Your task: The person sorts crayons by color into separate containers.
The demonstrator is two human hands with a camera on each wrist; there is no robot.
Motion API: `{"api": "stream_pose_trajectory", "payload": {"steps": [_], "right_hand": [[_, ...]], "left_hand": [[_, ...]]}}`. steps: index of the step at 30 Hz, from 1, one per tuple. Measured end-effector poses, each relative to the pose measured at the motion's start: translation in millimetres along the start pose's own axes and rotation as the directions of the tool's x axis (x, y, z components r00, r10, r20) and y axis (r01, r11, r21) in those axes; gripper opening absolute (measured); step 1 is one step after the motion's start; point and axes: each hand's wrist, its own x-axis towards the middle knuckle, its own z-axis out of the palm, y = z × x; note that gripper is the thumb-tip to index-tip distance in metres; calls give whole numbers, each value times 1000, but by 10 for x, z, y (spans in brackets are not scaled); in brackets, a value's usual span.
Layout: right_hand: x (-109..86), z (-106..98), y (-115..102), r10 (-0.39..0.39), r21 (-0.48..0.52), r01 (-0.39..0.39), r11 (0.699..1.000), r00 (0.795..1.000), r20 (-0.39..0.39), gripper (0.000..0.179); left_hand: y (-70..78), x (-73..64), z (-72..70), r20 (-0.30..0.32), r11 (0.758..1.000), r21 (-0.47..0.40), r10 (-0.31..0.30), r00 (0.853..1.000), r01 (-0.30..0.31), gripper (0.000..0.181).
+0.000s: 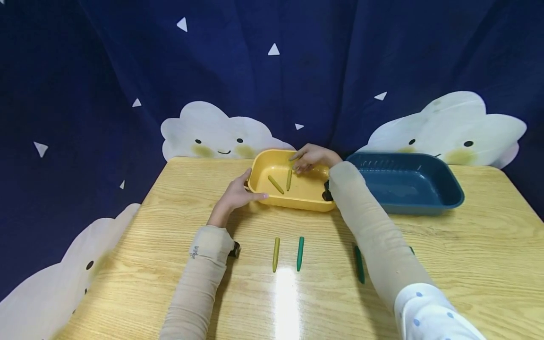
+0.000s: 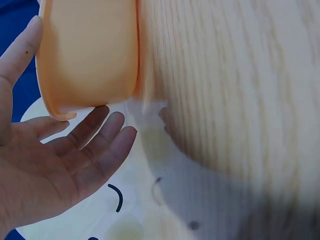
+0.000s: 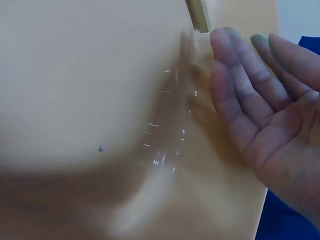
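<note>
A yellow plastic basket (image 1: 303, 203) stands at the back of the table, with yellow crayons (image 1: 276, 184) lying inside. At its left end, my left hand (image 1: 238, 192) holds the basket's corner, thumb over the near rim and fingers at the end wall. In the left wrist view the other fingertips stay loose beside the basket. My right hand (image 1: 312, 157) hovers over the basket's far side, fingers relaxed and slightly bent. A yellow crayon (image 3: 199, 15) lies just beyond its fingertips in the right wrist view, with a small gap between; nothing shows in the palm.
A dark blue basket (image 1: 412, 208) stands right of the yellow one, partly behind the right forearm. On the near table lie a yellow crayon (image 1: 276, 254), a green crayon (image 1: 300, 253) and a dark green crayon (image 1: 359, 264). Another green tip (image 1: 411, 250) peeks past the right sleeve.
</note>
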Motion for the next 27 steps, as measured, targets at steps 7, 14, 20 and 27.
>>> {"api": "stream_pose_trajectory", "payload": {"steps": [7,14,20,27], "right_hand": [[-97,-66,-131,-29,119,38,992,996,-82,40],[-295,-159,-335,-83,195,111,974,986,-147,38],[-499,-180,-459,-151,223,179,958,979,-136,36],[-725,-127,-482,-213,213,232,949,971,-108,33]], "left_hand": [[-1,-1,4,3,1000,-7,-5,1000,5,103],[1,2,-8,4,1000,1,1,1000,-1,103],[-11,1,-1,14,1000,-1,-9,1000,9,103],[4,-11,2,15,1000,15,0,1000,0,103]]}}
